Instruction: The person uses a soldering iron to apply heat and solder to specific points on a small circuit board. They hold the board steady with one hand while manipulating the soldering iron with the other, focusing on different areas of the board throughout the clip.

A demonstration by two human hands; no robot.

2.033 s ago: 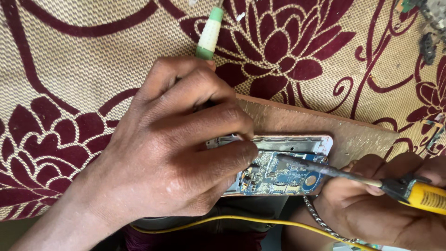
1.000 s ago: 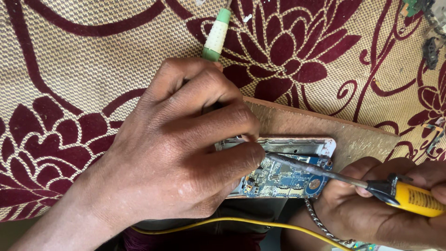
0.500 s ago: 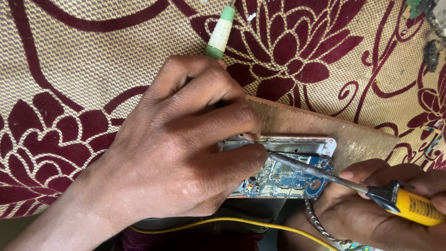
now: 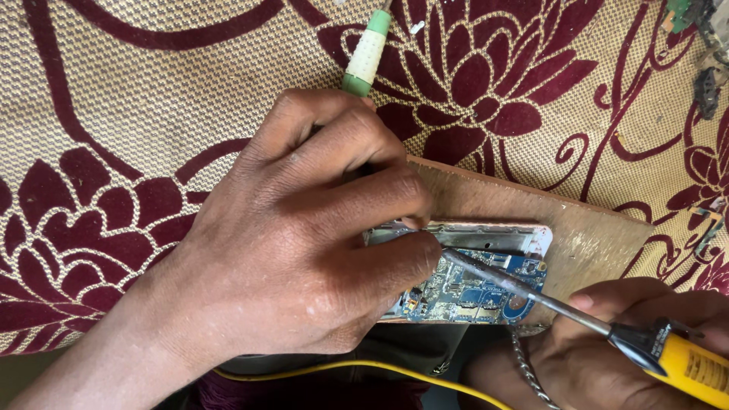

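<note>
Two hands, both the person's own. Left hand (image 4: pixel 304 250) lies flat-curled over the left part of one opened phone (image 4: pixel 474 277), grip pressed together, fingertips pinning the phone's frame down; it also seems to close on one green-and-cream tool handle (image 4: pixel 366 55) sticking out on the far side of the knuckles, though the contact is hidden. Right hand (image 4: pixel 615 342), near right corner, grip pinching one soldering iron (image 4: pixel 531 292) with a yellow handle; its metal tip touches the blue circuit board just beside the left fingertips. Phone sits on one wooden board (image 4: pixel 585 235), mid-right in the scene. Board rests on one woven mat (image 4: pixel 152 114), beige with dark red flowers. One yellow cable (image 4: pixel 349 368) runs along the near edge. One metal chain (image 4: pixel 524 368) hangs near the right wrist. A few small parts (image 4: pixel 706 83) lie far right, too blurred to count.
</note>
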